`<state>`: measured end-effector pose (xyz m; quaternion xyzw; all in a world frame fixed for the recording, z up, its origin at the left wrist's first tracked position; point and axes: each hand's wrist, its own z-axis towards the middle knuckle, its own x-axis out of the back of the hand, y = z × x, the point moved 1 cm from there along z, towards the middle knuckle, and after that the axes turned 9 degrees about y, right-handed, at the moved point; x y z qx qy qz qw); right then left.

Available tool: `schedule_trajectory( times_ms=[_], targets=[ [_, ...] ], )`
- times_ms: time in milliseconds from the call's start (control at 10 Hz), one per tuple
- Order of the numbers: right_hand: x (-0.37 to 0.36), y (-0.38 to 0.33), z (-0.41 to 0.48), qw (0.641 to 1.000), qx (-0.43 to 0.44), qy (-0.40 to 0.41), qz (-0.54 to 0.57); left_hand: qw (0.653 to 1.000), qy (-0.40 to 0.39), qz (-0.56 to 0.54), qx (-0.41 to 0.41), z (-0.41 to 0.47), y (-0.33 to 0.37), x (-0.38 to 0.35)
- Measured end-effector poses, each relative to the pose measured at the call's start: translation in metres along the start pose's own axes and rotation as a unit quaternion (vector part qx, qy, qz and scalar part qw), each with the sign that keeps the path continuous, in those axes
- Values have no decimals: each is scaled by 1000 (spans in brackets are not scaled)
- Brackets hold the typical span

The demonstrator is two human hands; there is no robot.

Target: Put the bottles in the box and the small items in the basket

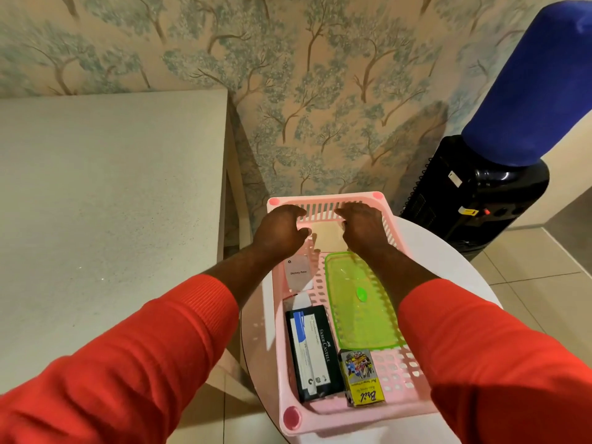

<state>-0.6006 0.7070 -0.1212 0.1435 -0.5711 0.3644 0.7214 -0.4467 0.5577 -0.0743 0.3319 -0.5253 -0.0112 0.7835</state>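
Observation:
A pink slotted basket (323, 419) stands on a small round white table (448, 251). Inside it lie a black Faber-Castell pen box (312, 350), a yellow Bic box (362, 378), a flat green plastic tray (362, 306), a white "Skinny Pete" packet (298, 272) and a beige pad (326, 237) at the far end. My left hand (283, 230) and my right hand (363, 227) hover over the far end, either side of the beige pad. Their fingers are loosely curled and their thumbs sit close to its edges. No bottles or box are in view.
A large pale speckled table (112, 203) fills the left side. A black water dispenser (480, 193) with a blue bottle (538, 84) stands at the right against the papered wall. Tiled floor shows below and to the right.

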Motion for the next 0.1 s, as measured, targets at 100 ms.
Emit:
schedule_trajectory(
  times_ms=[100],
  targets=[
    [6,0,-7,1000,-8,2,26,999,0,31,-19,-7,7,7]
  ],
)
